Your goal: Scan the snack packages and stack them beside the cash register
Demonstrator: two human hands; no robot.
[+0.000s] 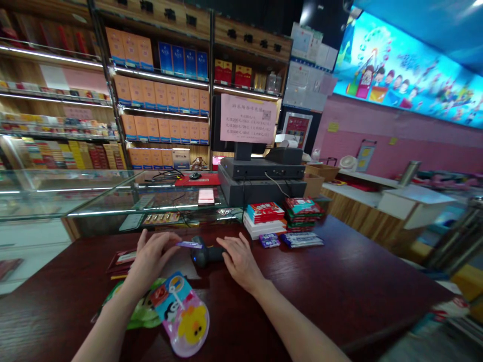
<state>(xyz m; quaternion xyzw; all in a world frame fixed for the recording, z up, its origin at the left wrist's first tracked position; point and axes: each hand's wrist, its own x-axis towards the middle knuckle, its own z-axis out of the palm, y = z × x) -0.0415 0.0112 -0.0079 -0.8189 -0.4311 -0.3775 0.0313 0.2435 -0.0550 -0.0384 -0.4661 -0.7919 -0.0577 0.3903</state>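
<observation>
The left hand [153,256] has its thumb and fingers pinched together on one end of a slim purple packet [190,245], which sticks out to the right, just above the worktop [320,281] and beside the head of a dark handheld scanner [200,256]. The scanner lies on its side with a small blue light showing, its handle pointing right toward the right hand [241,264]. That hand is palm down, its fingers loosely bent over the handle's end; whether they grip it or only rest there, I cannot tell. Nearer the person lies a rounded package with a yellow chick face [192,324], overlapping a green package [145,311] that is partly hidden by the left forearm. Dark red packets [121,259] lie to the left of the left hand. Beyond the right hand are stacked red-and-white boxes [264,219], a small purple pack [269,241], a blue-and-silver packet [302,240] and a pile of red and green packs [302,213], all in front of a black cash register [260,173].
</observation>
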